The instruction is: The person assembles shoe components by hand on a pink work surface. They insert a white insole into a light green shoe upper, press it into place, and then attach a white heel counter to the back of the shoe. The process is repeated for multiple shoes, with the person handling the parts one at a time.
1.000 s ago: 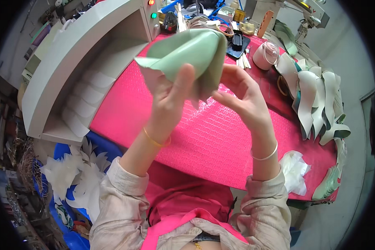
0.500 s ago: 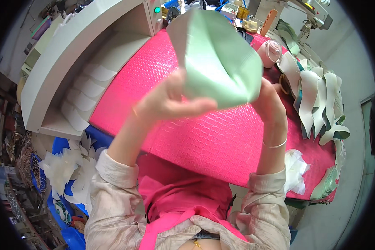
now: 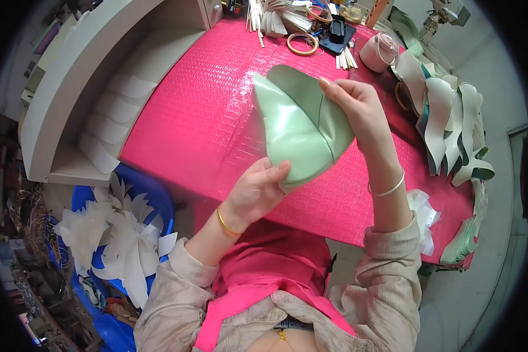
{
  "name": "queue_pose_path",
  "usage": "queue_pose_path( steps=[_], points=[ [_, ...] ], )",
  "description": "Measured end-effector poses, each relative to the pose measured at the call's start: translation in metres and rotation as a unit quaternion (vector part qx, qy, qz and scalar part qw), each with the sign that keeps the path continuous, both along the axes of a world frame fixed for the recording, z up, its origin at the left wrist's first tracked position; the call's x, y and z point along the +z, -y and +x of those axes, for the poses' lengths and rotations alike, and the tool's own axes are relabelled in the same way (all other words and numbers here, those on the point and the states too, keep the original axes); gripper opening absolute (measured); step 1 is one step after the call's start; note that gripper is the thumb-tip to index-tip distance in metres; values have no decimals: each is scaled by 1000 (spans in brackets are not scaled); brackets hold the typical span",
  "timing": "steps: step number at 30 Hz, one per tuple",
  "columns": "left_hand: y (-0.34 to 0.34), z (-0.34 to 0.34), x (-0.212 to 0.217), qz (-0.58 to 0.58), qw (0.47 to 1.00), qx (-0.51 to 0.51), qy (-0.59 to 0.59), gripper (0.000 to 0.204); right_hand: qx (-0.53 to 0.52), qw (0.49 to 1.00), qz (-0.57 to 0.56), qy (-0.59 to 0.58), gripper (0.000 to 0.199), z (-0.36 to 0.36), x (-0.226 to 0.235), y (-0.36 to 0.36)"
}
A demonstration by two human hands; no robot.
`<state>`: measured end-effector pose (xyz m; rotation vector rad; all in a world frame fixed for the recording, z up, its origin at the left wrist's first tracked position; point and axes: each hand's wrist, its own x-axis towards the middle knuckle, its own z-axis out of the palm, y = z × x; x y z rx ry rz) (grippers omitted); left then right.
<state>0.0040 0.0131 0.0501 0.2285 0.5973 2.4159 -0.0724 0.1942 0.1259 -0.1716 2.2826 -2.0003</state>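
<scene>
A glossy light-green shoe upper [image 3: 296, 141] is held above the pink-covered table, curved so that a seam line shows down its right part. My left hand [image 3: 257, 190] is closed on its lower left edge, the thumb lying on top. At the upper right edge, my right hand [image 3: 361, 111] pinches the piece between thumb and fingers; some of those fingers are hidden behind it. The upper's pointed left end stands free of both hands.
Left stands a curved white machine housing [image 3: 88, 76] with white pieces [image 3: 114, 123] in its opening. Below it, a blue basin [image 3: 164, 202] holds white scraps [image 3: 126, 246]. Several white-and-green uppers [image 3: 440, 126] hang at the right, near a pink lidded pot [image 3: 380, 53]. Tape rolls [image 3: 303, 44] lie at the back.
The shoe upper has come down toward me and turned, showing its seam. My left hand has moved lower along its edge; my right hand now grips higher up on its right side.
</scene>
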Motion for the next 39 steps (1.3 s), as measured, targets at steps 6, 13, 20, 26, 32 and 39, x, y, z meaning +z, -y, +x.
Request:
queue_pose_path(
  steps=[6,13,20,26,32,39],
  points=[
    [-9,26,-8,54,991,127,4,36,-11,997,71,-7,33,-20,-5,-8],
    [-2,27,-6,61,982,99,148,38,120,988,85,-40,34,-8,30,8],
    [3,-6,-59,-101,966,233,55,41,307,746,457,-374,25,7,36,10],
    [42,51,-59,-180,955,183,151,75,397,683,512,-338,9,11,-5,-25],
    [34,64,-27,-636,596,331,-363,69,347,932,84,-69,40,8,-20,37],
    [6,-3,-71,-615,585,323,-418,26,387,710,555,-193,60,25,-57,12]
  ],
)
